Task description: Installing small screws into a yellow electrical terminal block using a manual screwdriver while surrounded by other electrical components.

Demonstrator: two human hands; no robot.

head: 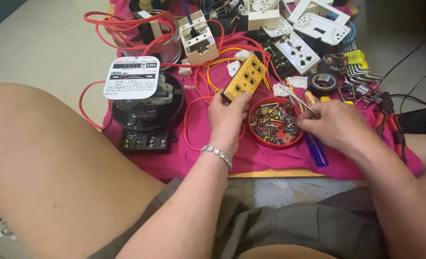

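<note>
The yellow socket block [244, 76] sits near the middle of the pink cloth [270, 156], tilted, its lower end pinched between the thumb and fingers [220, 98] of the left hand [227, 120]. Red and yellow wires [201, 103] run from it across the cloth toward nine o'clock.

Just at three o'clock of the left hand stands a round red dish [254, 136] full of screws [273, 122] and small metal bits. The right hand [337, 127] hovers over the dish's three o'clock rim, its fingers [306, 125] pressed together on a thin metal-shafted tool [299, 100] that slants up toward eleven o'clock. A blue screwdriver handle [317, 149] lies under that hand, pointing to five o'clock.

At nine o'clock of the yellow block rests a black round meter [148, 112] with a white label plate on top. At twelve o'clock lie white sockets and faceplates [297, 50], and beside them a white switch box [199, 37]. At two o'clock sit a roll of black tape [324, 82] and a set of hex keys [361, 72]; red-handled pliers [388, 122] lie at three o'clock, near the cloth's edge.

The cloth covers a low wooden board [270, 173] on the floor, with the person's bare knee at eight o'clock.
</note>
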